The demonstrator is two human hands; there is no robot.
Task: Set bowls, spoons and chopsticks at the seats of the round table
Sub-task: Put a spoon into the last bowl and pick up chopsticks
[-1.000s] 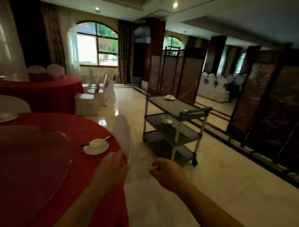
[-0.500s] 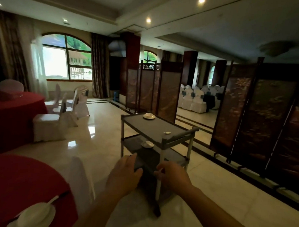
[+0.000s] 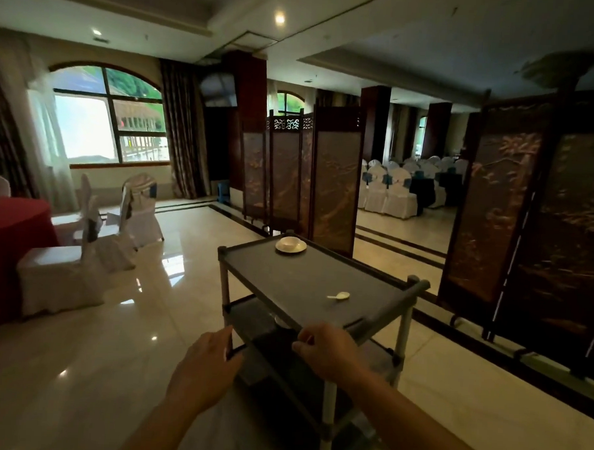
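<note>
A grey three-shelf cart [image 3: 320,287] stands right in front of me. On its top shelf a white bowl on a saucer [image 3: 290,245] sits at the far end, and a white spoon [image 3: 339,296] lies near the right rail. Another white dish [image 3: 280,321] peeks out on the middle shelf. My left hand [image 3: 208,360] hangs relaxed and empty beside the cart's near left post. My right hand [image 3: 327,352] is at the near edge of the top shelf, fingers curled in, holding nothing. No chopsticks are in view.
A round table with a red cloth [image 3: 12,246] shows at the left edge, with white-covered chairs [image 3: 62,275] beside it. Dark folding screens [image 3: 335,179] stand behind and to the right of the cart. The polished floor [image 3: 113,353] lies open to the left.
I have turned away from the red table with its set place and moved up to the cart. Both hands have come from mid-air to the cart's near end.
</note>
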